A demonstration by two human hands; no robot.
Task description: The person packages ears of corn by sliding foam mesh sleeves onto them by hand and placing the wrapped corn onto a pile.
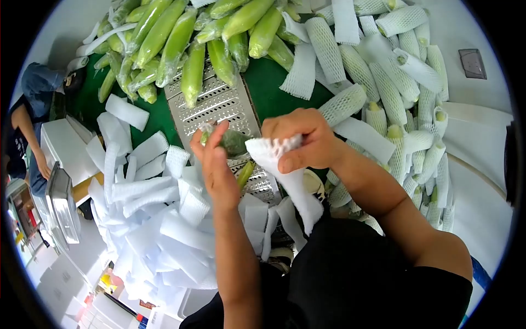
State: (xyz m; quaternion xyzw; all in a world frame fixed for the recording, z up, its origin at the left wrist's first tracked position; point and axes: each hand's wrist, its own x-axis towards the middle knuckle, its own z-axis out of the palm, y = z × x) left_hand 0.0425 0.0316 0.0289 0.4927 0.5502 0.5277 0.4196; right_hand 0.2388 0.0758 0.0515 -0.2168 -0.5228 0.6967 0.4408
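"Who holds what, left to right?"

"Beside a near-left pile of loose sleeves (pixel 159 241), the left hand (pixel 217 167) grips a wrapped ear of corn (pixel 235 142) above a metal plate (pixel 211 112); just right of it, the right hand (pixel 309 137) pinches a foam sleeve (pixel 293 186) by its mouth."

"The step?"

"Sleeving, apparently; the next move calls for lining up mouth and ear."

A perforated metal grate (pixel 219 102) (rather shiny) crosses green flooring (pixel 268 88) near pale walls (pixel 460 27).
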